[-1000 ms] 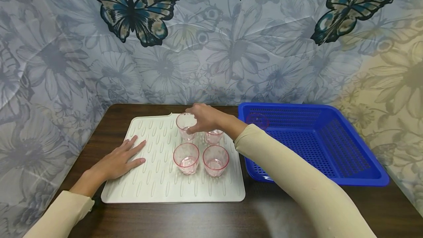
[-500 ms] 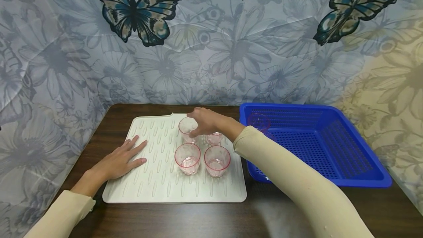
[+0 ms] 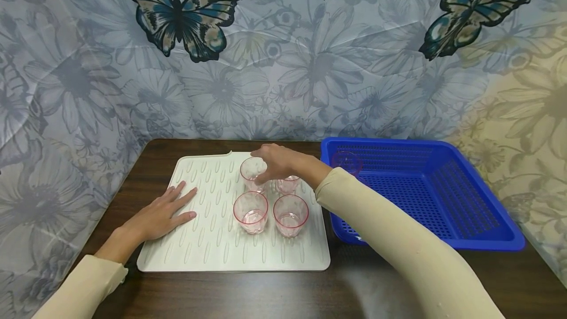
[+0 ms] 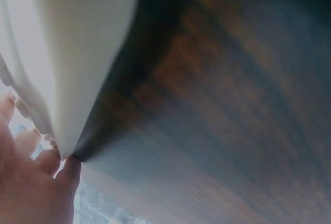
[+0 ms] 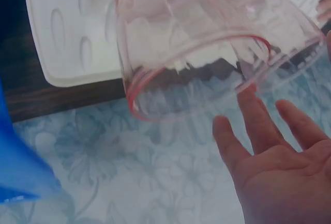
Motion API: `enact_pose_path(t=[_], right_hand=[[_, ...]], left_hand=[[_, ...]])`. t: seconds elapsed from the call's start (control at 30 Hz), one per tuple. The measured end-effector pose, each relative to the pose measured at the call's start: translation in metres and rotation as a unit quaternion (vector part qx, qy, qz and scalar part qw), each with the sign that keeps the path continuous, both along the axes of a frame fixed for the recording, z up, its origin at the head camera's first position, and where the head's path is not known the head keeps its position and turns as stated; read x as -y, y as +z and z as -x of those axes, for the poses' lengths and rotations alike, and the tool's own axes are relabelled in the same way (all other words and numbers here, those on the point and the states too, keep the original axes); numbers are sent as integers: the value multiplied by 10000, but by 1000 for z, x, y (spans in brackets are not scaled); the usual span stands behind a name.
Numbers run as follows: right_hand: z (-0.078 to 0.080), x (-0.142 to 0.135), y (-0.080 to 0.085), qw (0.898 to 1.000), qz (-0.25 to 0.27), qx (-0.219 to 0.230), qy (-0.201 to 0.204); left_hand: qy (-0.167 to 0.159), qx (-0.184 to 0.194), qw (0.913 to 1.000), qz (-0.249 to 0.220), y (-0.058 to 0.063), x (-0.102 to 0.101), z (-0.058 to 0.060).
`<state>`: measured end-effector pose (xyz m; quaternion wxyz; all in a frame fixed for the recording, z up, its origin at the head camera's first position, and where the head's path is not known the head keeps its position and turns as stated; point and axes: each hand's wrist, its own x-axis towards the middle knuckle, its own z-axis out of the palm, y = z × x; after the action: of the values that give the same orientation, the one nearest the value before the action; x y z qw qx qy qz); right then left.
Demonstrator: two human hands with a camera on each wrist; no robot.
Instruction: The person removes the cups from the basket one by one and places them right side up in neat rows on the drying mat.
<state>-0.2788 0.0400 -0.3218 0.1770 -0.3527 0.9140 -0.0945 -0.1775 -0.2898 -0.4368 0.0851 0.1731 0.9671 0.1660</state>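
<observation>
Right grip (image 3: 280, 162) clasps the far-left red-rimmed tumbler (image 3: 249, 175); best level its base before releasing, clear of the 3 neighbouring tumblers (image 3: 250, 215); left grip (image 3: 161, 215) lies spread on the white mat (image 3: 212, 250)

head: even light, sheen on tabletop (image 3: 301, 290) | 2 wrist views: hazy, soft | left wrist: mat (image 4: 88, 38) overexposed
</observation>
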Motion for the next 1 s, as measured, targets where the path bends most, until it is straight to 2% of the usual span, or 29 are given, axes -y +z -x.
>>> enact_pose_path(t=[0.13,0.33,0.5,0.7,1.0], right_hand=[[-1,-10,14,9986,508,-72,133],[-5,-42,37,9893,1408,-249,287],[-14,-79,49,9832,1800,-294,76],[-24,-131,48,9856,1610,-258,-443],[-40,-203,25,9910,1140,-9,-703]], left_hand=[[-62,-143,9999,-54,-2,0,0],[-87,-176,9998,-30,0,0,0],[-61,-95,9999,-34,1,-1,-1],[-55,-64,10000,-21,2,0,-2],[-116,-123,9999,-24,3,-1,-2]])
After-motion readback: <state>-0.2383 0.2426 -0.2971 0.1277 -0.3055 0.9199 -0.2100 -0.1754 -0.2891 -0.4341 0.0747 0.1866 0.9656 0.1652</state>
